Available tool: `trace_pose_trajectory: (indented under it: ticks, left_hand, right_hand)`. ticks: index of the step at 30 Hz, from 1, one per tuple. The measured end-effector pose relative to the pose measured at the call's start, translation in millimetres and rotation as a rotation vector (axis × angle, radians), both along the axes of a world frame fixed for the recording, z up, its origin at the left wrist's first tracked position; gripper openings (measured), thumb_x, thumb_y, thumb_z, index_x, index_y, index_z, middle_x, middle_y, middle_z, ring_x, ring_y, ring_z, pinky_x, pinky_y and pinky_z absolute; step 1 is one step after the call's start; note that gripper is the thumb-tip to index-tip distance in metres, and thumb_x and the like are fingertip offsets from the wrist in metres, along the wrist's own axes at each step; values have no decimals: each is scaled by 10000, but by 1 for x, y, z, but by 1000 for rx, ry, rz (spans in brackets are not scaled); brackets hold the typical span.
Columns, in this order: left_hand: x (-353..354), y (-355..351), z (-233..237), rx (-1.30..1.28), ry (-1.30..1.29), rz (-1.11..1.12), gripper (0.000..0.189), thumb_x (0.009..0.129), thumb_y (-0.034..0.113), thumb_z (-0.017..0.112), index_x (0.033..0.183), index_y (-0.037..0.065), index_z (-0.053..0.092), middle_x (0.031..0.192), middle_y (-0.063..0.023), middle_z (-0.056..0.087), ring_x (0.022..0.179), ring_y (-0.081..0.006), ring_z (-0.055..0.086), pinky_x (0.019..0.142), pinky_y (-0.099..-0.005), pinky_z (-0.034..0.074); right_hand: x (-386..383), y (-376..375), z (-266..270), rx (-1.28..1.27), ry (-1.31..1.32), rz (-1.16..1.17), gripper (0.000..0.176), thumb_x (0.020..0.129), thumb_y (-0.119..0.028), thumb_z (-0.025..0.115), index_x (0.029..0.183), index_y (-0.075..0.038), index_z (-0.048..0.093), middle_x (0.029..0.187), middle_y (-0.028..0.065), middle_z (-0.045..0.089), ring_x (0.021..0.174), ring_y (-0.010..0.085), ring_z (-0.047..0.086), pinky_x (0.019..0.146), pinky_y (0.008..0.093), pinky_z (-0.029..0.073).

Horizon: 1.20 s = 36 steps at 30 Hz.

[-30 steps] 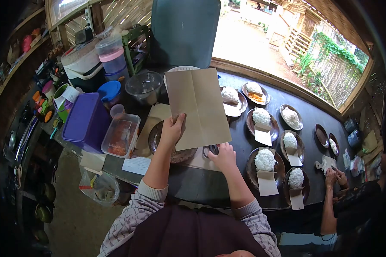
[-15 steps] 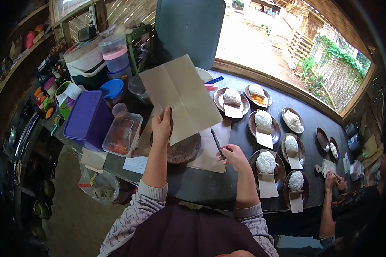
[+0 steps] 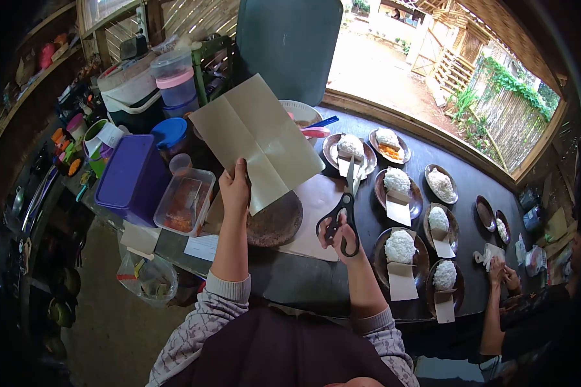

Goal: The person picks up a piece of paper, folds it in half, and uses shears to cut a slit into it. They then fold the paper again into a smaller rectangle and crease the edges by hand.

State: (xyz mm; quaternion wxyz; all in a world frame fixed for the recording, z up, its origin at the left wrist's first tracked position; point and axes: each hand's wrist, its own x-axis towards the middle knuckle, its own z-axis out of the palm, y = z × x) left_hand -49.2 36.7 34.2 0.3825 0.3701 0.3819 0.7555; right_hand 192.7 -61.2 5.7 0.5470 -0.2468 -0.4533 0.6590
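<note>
Raised over the counter, a creased sheet of brown paper (image 3: 258, 142) is pinched at its lower left edge by my left hand (image 3: 235, 187), thumb in front. My right hand (image 3: 339, 237) has its fingers in the handles of black scissors (image 3: 346, 206). The blades point up and look closed, apart from the sheet and to its right. Below the sheet sits a round brown board (image 3: 275, 222), partly hidden by it. More brown paper (image 3: 316, 209) lies flat on the counter beside the board.
Brown plates with rice (image 3: 401, 246) and folded paper stand to the right. A co-worker's hands (image 3: 502, 271) are at the far right near a small board. On the left are a purple box (image 3: 128, 169) and a clear tub (image 3: 184, 200) with orange-red food.
The held sheet has shifted left and tilted. My right hand has turned, so the scissors' handles and upward blades now show.
</note>
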Motion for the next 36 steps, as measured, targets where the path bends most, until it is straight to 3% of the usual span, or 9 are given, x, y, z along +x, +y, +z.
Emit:
trace_pose_trajectory:
  ticks: [2,3,7,16,18,25,29,31,36]
  left_hand:
    - [-1,-3,5,3,40,15,272,909,186,505,1037,-50,548,941,-64,614,819,-122,568,726,-252,436]
    - [-3,-3,6,19,36,3,268,900,199,522,1020,-37,565,937,-53,611,822,-113,559,724,-248,427]
    - [-6,-4,14,34,45,0,267,891,216,541,1001,-23,583,928,-34,608,828,-95,547,723,-238,416]
    - [4,-5,53,107,102,-54,253,910,202,510,925,-43,575,827,-7,586,723,-48,502,631,-192,385]
    - [6,-10,63,175,16,-146,259,909,205,514,939,-44,576,842,-11,591,737,-53,507,645,-193,389]
    - [13,-9,36,177,54,-32,263,915,196,498,953,-51,579,851,-23,600,756,-68,512,673,-210,397]
    - [8,-3,23,112,110,10,262,915,191,494,937,-56,578,825,-22,603,743,-68,504,675,-218,403]
    - [2,2,16,70,196,43,249,911,183,496,933,-52,575,812,-23,605,742,-71,506,679,-216,406]
    - [-2,-5,21,57,277,105,236,909,178,500,930,-44,577,797,-17,605,731,-71,510,673,-222,410]
  right_hand:
    - [-2,-3,0,113,-86,-46,576,746,-568,601,953,-46,473,811,81,547,641,140,547,513,251,422]
    - [-1,-2,-1,227,-174,-94,532,772,-527,602,880,-14,515,712,69,557,579,124,544,485,239,417]
    - [3,-5,2,191,-255,-87,396,811,-371,632,749,9,543,540,26,509,440,95,493,413,214,376]
    - [-3,-14,11,254,-263,174,472,747,-481,662,780,-28,534,579,2,507,486,85,505,439,213,382]
    - [4,-15,11,115,-454,249,469,747,-484,660,767,-35,525,604,-5,511,505,80,507,448,222,387]
    - [6,-19,15,139,-511,288,529,666,-514,719,785,-33,531,666,2,520,644,76,507,547,237,396]
    - [6,-14,17,43,-595,354,526,686,-494,707,840,-21,537,722,19,535,710,87,498,604,238,392]
    - [10,-12,18,74,-874,364,508,726,-466,675,897,-9,536,751,27,541,703,107,505,610,239,398]
    - [11,-14,14,6,-869,324,480,764,-440,642,945,-8,538,754,36,540,716,128,499,638,256,401]
